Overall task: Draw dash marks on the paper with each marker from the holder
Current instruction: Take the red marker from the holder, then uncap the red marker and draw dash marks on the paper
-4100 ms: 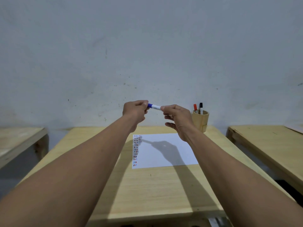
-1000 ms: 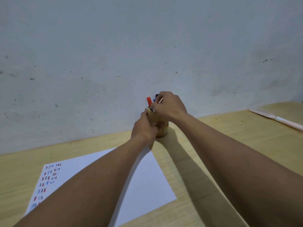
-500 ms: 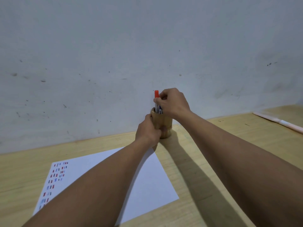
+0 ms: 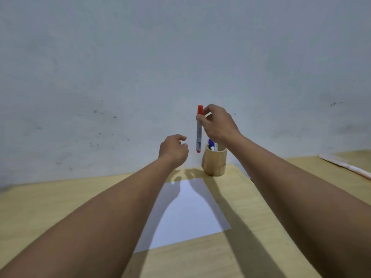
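Note:
My right hand grips a red-capped marker upright, just above and left of the round wooden holder. The marker is clear of the holder's rim. A blue-capped marker and another marker stand inside the holder. My left hand hovers left of the holder with fingers loosely curled and nothing in it. The white paper lies on the wooden table below my arms; my left forearm covers its left part, so no dash marks show.
A grey wall rises right behind the table. A second wooden table stands to the right with a pale stick-like object lying on it.
My right hand has lifted the red marker out of the holder. My left hand has let go of the holder and moved left. The blue marker held earlier now stands in the holder.

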The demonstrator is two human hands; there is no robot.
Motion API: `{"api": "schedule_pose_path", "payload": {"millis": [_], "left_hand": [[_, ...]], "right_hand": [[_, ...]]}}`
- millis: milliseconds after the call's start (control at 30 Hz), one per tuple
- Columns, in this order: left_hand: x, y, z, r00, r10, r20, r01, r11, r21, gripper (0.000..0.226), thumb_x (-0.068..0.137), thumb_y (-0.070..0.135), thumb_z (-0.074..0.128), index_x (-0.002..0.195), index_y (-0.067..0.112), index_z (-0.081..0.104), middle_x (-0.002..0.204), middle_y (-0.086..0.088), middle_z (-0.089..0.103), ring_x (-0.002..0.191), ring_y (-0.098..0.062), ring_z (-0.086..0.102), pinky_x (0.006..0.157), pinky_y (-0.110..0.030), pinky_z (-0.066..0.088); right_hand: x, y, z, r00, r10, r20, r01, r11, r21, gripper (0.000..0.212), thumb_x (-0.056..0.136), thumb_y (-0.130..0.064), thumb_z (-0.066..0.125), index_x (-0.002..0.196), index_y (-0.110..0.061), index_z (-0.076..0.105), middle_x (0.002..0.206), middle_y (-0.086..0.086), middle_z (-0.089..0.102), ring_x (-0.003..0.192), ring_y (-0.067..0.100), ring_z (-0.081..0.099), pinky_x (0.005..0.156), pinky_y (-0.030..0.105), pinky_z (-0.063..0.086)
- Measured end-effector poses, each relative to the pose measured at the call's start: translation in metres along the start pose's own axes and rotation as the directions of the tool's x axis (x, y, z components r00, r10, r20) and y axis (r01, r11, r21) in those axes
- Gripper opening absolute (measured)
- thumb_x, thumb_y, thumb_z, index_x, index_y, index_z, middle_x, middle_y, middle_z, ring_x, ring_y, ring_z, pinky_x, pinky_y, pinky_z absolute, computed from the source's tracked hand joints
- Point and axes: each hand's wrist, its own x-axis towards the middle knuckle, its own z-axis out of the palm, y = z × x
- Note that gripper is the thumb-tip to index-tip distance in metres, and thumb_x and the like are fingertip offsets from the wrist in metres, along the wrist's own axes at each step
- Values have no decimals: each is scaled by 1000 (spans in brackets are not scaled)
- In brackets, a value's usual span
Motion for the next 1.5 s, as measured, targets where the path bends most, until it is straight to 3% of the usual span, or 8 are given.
{"api": "schedule_pose_path", "payload": {"millis": [133, 333, 567, 700, 800, 900, 1067, 1500], "left_hand": [[-14, 7, -52, 995, 11, -99, -24, 991, -134, 32, 101, 23, 45, 121, 20, 70, 120, -1, 70, 114, -24, 61, 102, -38, 49], [-35, 17, -112, 996, -17, -91, -15, 941, -338, 27, 99, 31, 49, 103, 19, 73, 96, -3, 74, 81, -19, 67, 77, -38, 58], [-47, -4, -159, 997, -21, -77, -6, 944, -330, 17, 97, 19, 63, 101, 6, 73, 95, -7, 75, 79, -15, 67, 76, -32, 61], [-51, -15, -174, 995, -76, -60, 43, 901, -431, 17, 97, 23, 64, 97, 8, 72, 92, -7, 73, 77, -13, 67, 67, -27, 59], [-54, -16, -181, 995, -85, -46, 51, 861, -505, 15, 96, 23, 65, 95, 10, 72, 90, -5, 73, 76, -12, 66, 63, -24, 57], [-56, -14, -181, 996, -81, -36, 48, 836, -547, 12, 95, 20, 67, 90, 11, 72, 90, -6, 74, 75, -12, 66, 64, -24, 58], [-60, -21, -179, 997, -68, 32, 74, 815, -575, 8, 91, 10, 71, 97, 5, 72, 91, -12, 73, 81, -16, 70, 66, -24, 61], [-58, -71, -196, 997, -42, -68, 28, 981, -193, 15, 91, 25, 73, 81, 16, 79, 80, -6, 72, 73, -16, 65, 76, -34, 62]], "right_hand": [[-24, -32, 13, 989, -61, 132, 54, 997, 60, 26, 104, -33, 54, 120, -16, 65, 93, 2, 70, 84, 20, 69, 67, 30, 50], [-48, -71, 32, 941, -140, 307, 103, 986, 135, 27, 103, -34, 59, 118, -18, 74, 85, -1, 67, 68, 14, 68, 63, 28, 49], [-63, -102, 34, 854, -18, 520, -146, 951, 273, 17, 96, -30, 68, 96, -16, 59, 93, 6, 79, 77, 16, 69, 64, 29, 51], [-74, -104, 30, 703, -50, 709, -552, 591, 589, 34, 88, -48, 69, 100, -16, 72, 102, 11, 73, 79, 18, 65, 71, 31, 48], [-85, -98, 38, 705, -122, 698, -658, 255, 709, 80, 71, -68, 72, 122, -7, 73, 108, 16, 70, 87, 23, 65, 77, 36, 50], [-93, -99, 56, 772, -98, 628, -623, 81, 778, 77, 74, -65, 75, 127, -10, 71, 103, 11, 69, 86, 18, 65, 75, 33, 53], [-99, -103, 84, 875, 150, 461, -485, 269, 832, 13, 91, -27, 76, 98, -16, 75, 76, -1, 68, 66, 8, 63, 61, 22, 53], [-108, -93, 102, 893, 145, 427, -447, 414, 793, 18, 92, -15, 70, 108, -6, 73, 82, 7, 75, 69, 14, 69, 65, 24, 58]]}}
